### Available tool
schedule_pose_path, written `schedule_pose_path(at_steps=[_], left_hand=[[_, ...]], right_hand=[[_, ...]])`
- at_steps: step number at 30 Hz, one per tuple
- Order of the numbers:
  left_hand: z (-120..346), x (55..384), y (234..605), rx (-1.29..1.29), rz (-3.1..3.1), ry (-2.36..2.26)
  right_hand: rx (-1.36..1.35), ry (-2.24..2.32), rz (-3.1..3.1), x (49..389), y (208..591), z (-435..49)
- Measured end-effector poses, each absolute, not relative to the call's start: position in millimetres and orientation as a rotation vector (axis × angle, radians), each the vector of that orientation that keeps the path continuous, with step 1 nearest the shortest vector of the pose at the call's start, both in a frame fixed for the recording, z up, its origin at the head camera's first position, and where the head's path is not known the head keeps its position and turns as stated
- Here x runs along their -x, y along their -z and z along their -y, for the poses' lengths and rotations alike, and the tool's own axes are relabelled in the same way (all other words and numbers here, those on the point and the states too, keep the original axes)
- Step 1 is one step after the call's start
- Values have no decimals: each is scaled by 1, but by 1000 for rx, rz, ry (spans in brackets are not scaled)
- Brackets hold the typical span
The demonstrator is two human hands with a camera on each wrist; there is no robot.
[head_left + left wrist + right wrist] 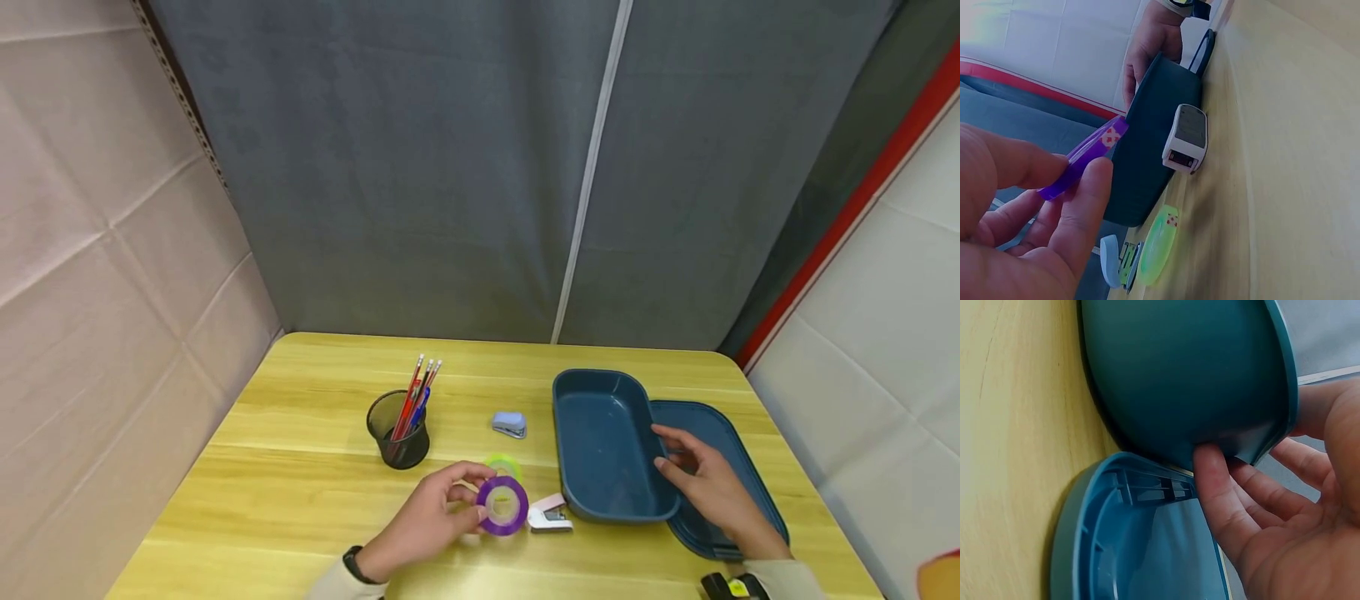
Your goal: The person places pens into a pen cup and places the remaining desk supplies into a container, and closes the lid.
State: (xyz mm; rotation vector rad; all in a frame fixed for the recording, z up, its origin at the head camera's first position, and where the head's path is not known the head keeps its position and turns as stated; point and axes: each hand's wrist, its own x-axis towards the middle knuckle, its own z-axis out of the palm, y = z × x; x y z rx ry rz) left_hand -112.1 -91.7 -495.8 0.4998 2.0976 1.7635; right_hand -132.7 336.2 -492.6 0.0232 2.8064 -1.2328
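Note:
My left hand pinches a roll of purple tape between thumb and fingers, its round face toward the head camera. In the left wrist view, the purple roll is held edge-on above the table. Partly hidden behind it in the head view is a roll of yellow-green tape, which lies on the table. A white and pink stapler sits just right of the purple roll. My right hand grips the right wall of a dark blue box, with fingers on either side of the wall.
A matching blue lid lies right of the box, under my right hand. Behind the tape is a small light-blue stapler. A black mesh cup with several pencils and pens stands at left. A grey curtain hangs beyond the table.

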Motion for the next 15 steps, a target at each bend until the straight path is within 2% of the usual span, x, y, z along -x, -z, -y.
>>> schedule_pose_path(at_steps=[15], left_hand=[[66,124,482,-458,-1955,-1899]], right_hand=[[4,1249,-2803,131,493,-336]])
